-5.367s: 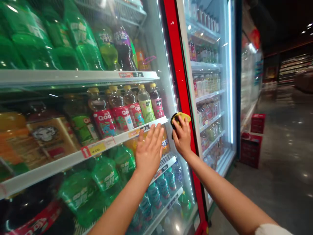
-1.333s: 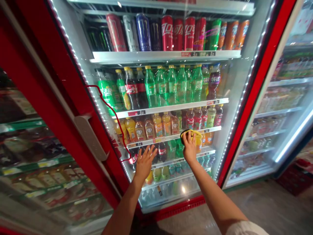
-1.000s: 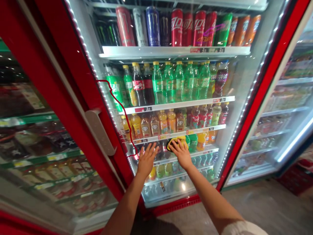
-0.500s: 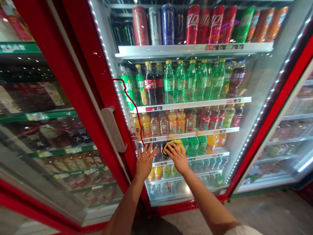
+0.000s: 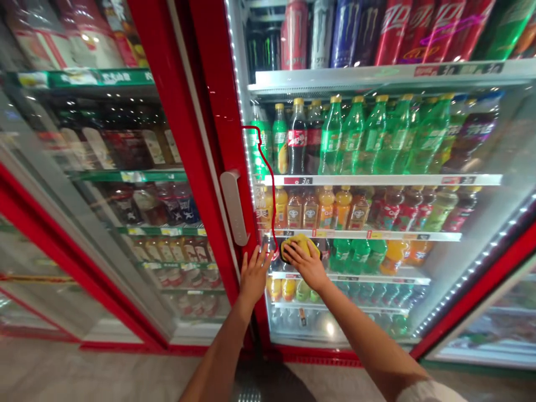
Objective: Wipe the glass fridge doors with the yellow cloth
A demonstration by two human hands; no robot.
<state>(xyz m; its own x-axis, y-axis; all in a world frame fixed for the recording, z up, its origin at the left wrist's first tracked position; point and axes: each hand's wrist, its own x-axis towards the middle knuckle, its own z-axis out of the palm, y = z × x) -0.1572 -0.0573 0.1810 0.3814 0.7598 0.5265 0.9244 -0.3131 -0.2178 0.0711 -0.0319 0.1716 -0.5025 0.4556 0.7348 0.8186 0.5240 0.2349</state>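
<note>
From where I stand, the person's right hand holds a yellow cloth, dark along its edge, against the glass of a red-framed cooler door, the fingers laid across it. Take that cloth as the clock's centre: at eight o'clock, just beside it, the left hand is wide, fingers fanned near the meeting of frame and glass; whether its palm touches I cannot tell. A grey handle sits on the frame at ten o'clock, right above the left hand's fingertips. At eleven, a wavering red line runs down the glass and ends near the cloth. Drinks show through: green bottles between one and two o'clock, red cans higher up at one, and orange bottles at three. Another cooler fills nine o'clock, its shelves loaded with bottles.
</note>
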